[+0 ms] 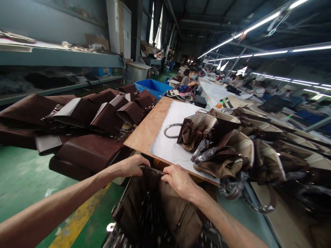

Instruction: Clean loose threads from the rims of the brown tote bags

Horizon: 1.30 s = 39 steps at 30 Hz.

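A dark brown handbag [155, 206] hangs mouth-up in front of me, its brown lining and an inner zip pocket [182, 215] showing. My left hand [134, 165] grips the far rim of the bag on its left side, fingers curled over the edge. A short way along the same rim, my right hand [178, 179] pinches the edge between thumb and fingers. The bottom of the bag runs out of view below. Just beyond my hands is the near edge of a wooden board [141, 134] with a white sheet [162, 144] on it.
Brown bags with wrapped handles crowd the table at right, one open bag [196, 132] nearest. Many dark brown bags [88, 151] lie piled at left above the green floor [23, 175]. Behind them stand a blue bin [155, 88] and a shelf [64, 57]. People sit farther back.
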Each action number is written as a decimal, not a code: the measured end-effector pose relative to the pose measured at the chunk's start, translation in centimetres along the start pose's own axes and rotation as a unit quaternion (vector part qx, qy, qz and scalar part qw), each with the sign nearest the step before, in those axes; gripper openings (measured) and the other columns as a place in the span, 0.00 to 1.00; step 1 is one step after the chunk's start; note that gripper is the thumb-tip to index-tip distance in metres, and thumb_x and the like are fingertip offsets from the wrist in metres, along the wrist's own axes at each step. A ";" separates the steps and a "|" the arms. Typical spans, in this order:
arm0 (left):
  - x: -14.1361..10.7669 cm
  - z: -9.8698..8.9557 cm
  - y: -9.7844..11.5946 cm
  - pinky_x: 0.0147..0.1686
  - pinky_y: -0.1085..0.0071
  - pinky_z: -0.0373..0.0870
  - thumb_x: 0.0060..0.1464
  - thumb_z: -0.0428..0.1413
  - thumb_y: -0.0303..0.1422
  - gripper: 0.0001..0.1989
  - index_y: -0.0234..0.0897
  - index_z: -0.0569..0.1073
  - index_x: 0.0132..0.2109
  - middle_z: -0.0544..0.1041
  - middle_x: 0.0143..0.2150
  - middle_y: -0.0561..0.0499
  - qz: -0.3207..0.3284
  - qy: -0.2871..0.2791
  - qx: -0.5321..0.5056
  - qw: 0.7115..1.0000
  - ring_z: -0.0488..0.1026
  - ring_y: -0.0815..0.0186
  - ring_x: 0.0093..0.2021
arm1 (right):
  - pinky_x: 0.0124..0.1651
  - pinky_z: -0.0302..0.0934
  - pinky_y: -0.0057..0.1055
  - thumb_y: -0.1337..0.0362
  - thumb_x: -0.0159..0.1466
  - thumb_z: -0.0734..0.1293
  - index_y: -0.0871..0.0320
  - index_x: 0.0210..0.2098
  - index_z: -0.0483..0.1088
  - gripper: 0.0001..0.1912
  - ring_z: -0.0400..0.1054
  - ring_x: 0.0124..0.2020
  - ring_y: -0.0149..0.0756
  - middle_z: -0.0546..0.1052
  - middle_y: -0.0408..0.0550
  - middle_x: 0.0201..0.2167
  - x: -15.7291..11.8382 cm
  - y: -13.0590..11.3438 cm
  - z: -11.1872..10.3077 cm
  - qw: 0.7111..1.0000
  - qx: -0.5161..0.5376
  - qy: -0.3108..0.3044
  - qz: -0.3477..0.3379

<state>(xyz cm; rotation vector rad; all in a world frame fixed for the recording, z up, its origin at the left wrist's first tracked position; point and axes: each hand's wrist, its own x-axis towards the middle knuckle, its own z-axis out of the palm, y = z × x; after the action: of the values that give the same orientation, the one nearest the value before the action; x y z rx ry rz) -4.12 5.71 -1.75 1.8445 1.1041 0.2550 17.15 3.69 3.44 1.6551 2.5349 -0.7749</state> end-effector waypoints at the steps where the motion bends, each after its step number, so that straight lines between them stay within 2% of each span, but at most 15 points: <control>1: 0.1 0.2 0.1 0.19 0.78 0.50 0.34 0.48 0.26 0.16 0.35 0.73 0.34 0.65 0.22 0.56 -0.002 -0.016 -0.007 1.000 0.59 0.72 0.23 | 0.27 0.44 0.25 0.64 0.54 0.61 0.60 0.17 0.62 0.11 0.58 0.24 0.26 0.65 0.40 0.16 -0.4 0.3 0.1 1.000 0.006 0.000 0.009; 5: 0.0 1.3 0.6 0.17 0.78 0.47 0.35 0.49 0.27 0.15 0.36 0.74 0.34 0.64 0.21 0.57 -0.010 -0.068 -0.040 0.997 0.57 0.72 0.21 | 0.28 0.45 0.26 0.63 0.56 0.61 0.59 0.17 0.62 0.13 0.62 0.25 0.27 0.68 0.40 0.17 -1.7 1.8 1.1 1.000 -0.007 -0.009 0.027; 11: 0.2 2.6 0.7 0.18 0.77 0.47 0.37 0.49 0.27 0.09 0.33 0.71 0.29 0.60 0.20 0.56 0.000 -0.068 -0.060 0.996 0.55 0.73 0.21 | 0.29 0.49 0.28 0.58 0.62 0.58 0.56 0.30 0.69 0.12 0.70 0.32 0.36 0.76 0.47 0.28 -2.2 2.1 2.8 0.988 -0.151 0.016 0.036; 14: 0.4 2.7 0.9 0.18 0.77 0.47 0.38 0.49 0.28 0.08 0.33 0.71 0.29 0.58 0.20 0.56 0.000 -0.068 -0.048 0.997 0.54 0.73 0.21 | 0.30 0.51 0.28 0.62 0.62 0.61 0.54 0.34 0.67 0.05 0.71 0.34 0.37 0.76 0.45 0.31 -2.0 1.6 3.0 0.981 -0.190 0.029 -0.017; 16: 0.4 2.6 1.1 0.19 0.77 0.47 0.39 0.49 0.28 0.08 0.33 0.70 0.29 0.57 0.19 0.56 -0.001 -0.066 -0.037 0.997 0.54 0.73 0.21 | 0.30 0.52 0.28 0.64 0.61 0.62 0.53 0.34 0.66 0.03 0.71 0.34 0.37 0.76 0.42 0.32 -1.8 1.2 2.9 0.979 -0.190 0.033 -0.063; 18: 0.3 2.5 1.3 0.19 0.77 0.48 0.40 0.49 0.29 0.08 0.33 0.70 0.29 0.58 0.19 0.56 0.003 -0.061 -0.030 0.998 0.54 0.73 0.21 | 0.30 0.53 0.29 0.63 0.60 0.63 0.54 0.34 0.66 0.03 0.70 0.35 0.38 0.76 0.43 0.32 -1.4 1.0 2.8 0.978 -0.190 0.029 -0.078; 23: 0.4 2.7 1.2 0.19 0.76 0.48 0.41 0.48 0.29 0.07 0.33 0.70 0.28 0.58 0.19 0.56 -0.001 -0.034 -0.011 0.999 0.54 0.72 0.21 | 0.32 0.54 0.30 0.60 0.60 0.63 0.55 0.33 0.69 0.06 0.70 0.36 0.38 0.77 0.44 0.33 -0.2 1.2 2.8 0.981 -0.184 0.009 -0.054; 29: 0.9 2.7 1.2 0.17 0.76 0.45 0.41 0.48 0.31 0.05 0.34 0.65 0.25 0.57 0.19 0.56 -0.035 -0.035 -0.019 0.999 0.53 0.73 0.20 | 0.34 0.54 0.28 0.56 0.62 0.60 0.54 0.32 0.71 0.12 0.71 0.36 0.36 0.78 0.46 0.31 0.8 1.6 2.7 0.987 -0.159 -0.015 -0.036; 34: 1.0 2.7 1.3 0.18 0.75 0.45 0.43 0.47 0.32 0.06 0.34 0.62 0.23 0.55 0.18 0.56 -0.031 -0.030 -0.024 0.999 0.52 0.73 0.20 | 0.32 0.54 0.29 0.57 0.63 0.59 0.54 0.31 0.70 0.12 0.71 0.35 0.38 0.77 0.46 0.30 0.8 1.5 3.0 0.986 -0.161 0.001 -0.041; 39: 1.1 2.9 1.2 0.18 0.75 0.44 0.43 0.47 0.32 0.07 0.34 0.61 0.22 0.54 0.18 0.56 -0.033 -0.023 -0.027 0.999 0.50 0.74 0.20 | 0.33 0.54 0.30 0.60 0.63 0.59 0.55 0.33 0.69 0.09 0.71 0.37 0.38 0.77 0.45 0.33 1.0 1.2 3.3 0.982 -0.169 0.012 -0.079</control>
<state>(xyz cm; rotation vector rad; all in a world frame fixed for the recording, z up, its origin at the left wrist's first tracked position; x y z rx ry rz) -1.10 4.60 -2.62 1.7548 1.1130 0.2003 16.90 3.57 -0.19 1.3792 2.6512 -0.3025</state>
